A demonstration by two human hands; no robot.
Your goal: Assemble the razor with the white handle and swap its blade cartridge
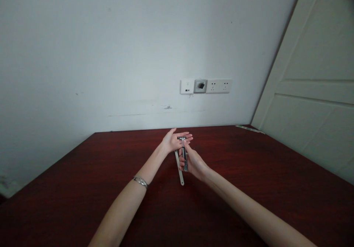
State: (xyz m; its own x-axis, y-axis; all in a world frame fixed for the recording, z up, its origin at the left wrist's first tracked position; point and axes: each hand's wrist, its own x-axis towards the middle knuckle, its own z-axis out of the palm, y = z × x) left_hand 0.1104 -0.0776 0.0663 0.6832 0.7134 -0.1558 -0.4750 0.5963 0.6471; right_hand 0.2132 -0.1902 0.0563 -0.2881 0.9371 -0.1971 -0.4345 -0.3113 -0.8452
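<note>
My right hand (193,162) is closed around the handle of a razor (184,155), black and silver, held upright with its head at the top. Just behind the razor head, my left hand (173,141) is open, palm up and fingers stretched to the right. The razor head overlaps the left palm and fingers in view; whether they touch I cannot tell. Below the hands, a thin pale strip with a small hole at its near end (179,171) lies on the dark red tabletop (132,210). Its far end is hidden by my hands.
A white wall with a row of sockets (218,86) rises behind the table. A dark plug-like piece (201,86) sits in the grey socket. On the table's back right edge lies a flat pale strip (249,129), near a white panelled door (312,88).
</note>
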